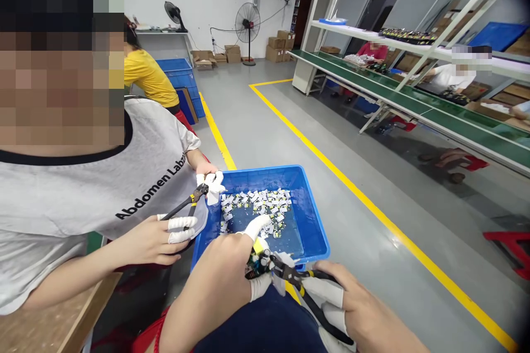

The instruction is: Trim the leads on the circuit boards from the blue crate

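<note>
My left hand (226, 267), with white finger cots on the thumb and a finger, is closed around a small circuit board (253, 269) bearing green, black and yellow components. My right hand (351, 298), also in white finger cots, grips diagonal cutters (307, 300) with black and yellow handles. The jaws of the cutters meet the board's right side; whether they are closed on a lead cannot be made out. Just beyond both hands stands a blue plastic bin (317, 220), with many small white and green boards (273, 201) scattered on its floor.
On the left a co-worker in a grey shirt (161, 149) holds similar cutters (188, 201) and a white piece at the bin's edge. Behind sits a person in yellow (151, 77). A green workbench (397, 96) runs along the right. Yellow lines (331, 168) mark the floor.
</note>
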Available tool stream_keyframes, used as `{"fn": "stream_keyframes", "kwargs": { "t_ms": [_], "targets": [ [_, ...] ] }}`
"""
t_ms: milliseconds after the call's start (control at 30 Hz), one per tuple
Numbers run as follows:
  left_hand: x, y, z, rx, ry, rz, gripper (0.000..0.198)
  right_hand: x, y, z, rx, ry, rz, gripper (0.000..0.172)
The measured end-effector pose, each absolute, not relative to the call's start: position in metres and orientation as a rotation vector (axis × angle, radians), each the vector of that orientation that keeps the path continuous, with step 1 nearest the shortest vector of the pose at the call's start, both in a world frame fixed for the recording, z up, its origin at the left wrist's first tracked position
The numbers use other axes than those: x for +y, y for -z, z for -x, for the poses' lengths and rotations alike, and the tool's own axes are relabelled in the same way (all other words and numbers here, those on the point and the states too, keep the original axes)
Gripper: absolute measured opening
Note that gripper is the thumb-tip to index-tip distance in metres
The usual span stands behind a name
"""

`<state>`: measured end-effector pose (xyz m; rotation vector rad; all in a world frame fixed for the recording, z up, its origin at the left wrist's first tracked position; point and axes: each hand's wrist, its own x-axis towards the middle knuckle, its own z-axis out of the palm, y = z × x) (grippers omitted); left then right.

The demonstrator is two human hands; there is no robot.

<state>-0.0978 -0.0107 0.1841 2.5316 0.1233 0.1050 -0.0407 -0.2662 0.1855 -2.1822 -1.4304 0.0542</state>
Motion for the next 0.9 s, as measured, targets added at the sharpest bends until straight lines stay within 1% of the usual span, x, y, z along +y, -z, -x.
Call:
{"fn": "stream_keyframes", "kwargs": {
  "t_ms": [100, 233, 300, 400, 467, 533, 633, 667, 700, 767, 800, 900],
  "targets": [
    [-0.006, -0.181, 0.098, 0.15, -0.074, -2.544, 0.041, -0.268, -0.185, 0.043, -1.544, -0.1, 2.288, 0.029],
    [-0.007, -0.188, 0.092, 0.123, 0.01, -2.571, 0.032, -0.269, -0.168, 0.051, -1.363, -0.082, 2.256, 0.019],
    [-0.017, -0.194, 0.087, 0.069, 0.125, -2.608, 0.027, -0.268, -0.163, 0.054, -1.315, -0.052, 2.232, 0.016],
    [-0.029, -0.204, 0.081, 0.051, 0.282, -2.672, 0.029, -0.269, -0.162, 0.054, -1.331, -0.054, 2.228, 0.012],
    [-0.019, -0.212, 0.079, 0.057, 0.202, -2.673, 0.025, -0.271, -0.163, 0.052, -1.371, -0.059, 2.238, 0.011],
    [0.013, -0.219, 0.081, 0.008, 0.036, -2.636, 0.018, -0.272, -0.164, 0.049, -1.43, -0.044, 2.259, 0.012],
    [0.072, -0.218, 0.092, -0.116, 0.006, -2.578, 0.041, -0.273, -0.166, 0.043, -1.562, 0.033, 2.321, 0.022],
    [0.083, -0.212, 0.096, -0.089, -0.209, -2.531, 0.044, -0.273, -0.168, 0.041, -1.605, 0.077, 2.347, 0.026],
    [0.085, -0.203, 0.101, -0.027, -0.327, -2.505, 0.041, -0.272, -0.169, 0.04, -1.647, 0.119, 2.376, 0.027],
    [0.066, -0.181, 0.107, 0.251, -0.555, -2.486, 0.028, -0.272, -0.173, 0.038, -1.726, 0.149, 2.425, 0.026],
    [0.047, -0.17, 0.108, 0.264, -0.553, -2.488, 0.027, -0.271, -0.176, 0.038, -1.749, 0.135, 2.438, 0.025],
    [-0.01, -0.152, 0.102, 0.242, -0.513, -2.501, 0.035, -0.272, -0.18, 0.037, -1.695, 0.049, 2.416, 0.023]
  ]
}}
